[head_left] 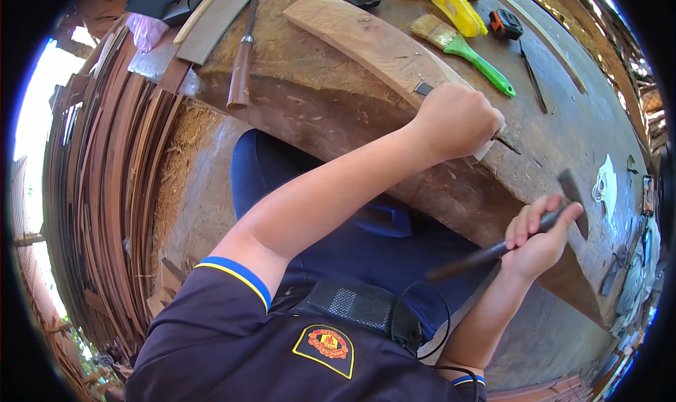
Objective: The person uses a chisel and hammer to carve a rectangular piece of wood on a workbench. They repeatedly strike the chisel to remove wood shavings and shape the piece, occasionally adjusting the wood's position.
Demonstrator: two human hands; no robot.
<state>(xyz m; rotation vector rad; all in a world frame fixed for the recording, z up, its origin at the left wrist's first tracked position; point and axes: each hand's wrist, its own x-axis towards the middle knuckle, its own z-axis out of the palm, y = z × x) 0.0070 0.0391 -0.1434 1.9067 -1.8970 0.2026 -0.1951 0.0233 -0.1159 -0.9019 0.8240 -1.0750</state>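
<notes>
A long, slightly curved wooden board [352,39] lies across the workbench. Over its near end my left hand [458,124] is closed in a fist around a chisel. The chisel's flat metal blade [424,88] points up the board and rests on or close to the wood; a dark, thin end sticks out behind my fist. To the right, my right hand [541,240] is wrapped around a hammer's dark handle [468,261], close to its head. The hammer head [574,194] is up beside my fingers, apart from the chisel, and the handle looks blurred.
Beyond the board lie a paintbrush with a green handle [479,65], a yellow scrubbing brush [456,9], an orange-and-black tape measure [505,23] and a thin dark rod [533,78]. A wooden-handled tool [240,74] sits at the bench's left edge. Stacked wood strips [105,169] fill the left.
</notes>
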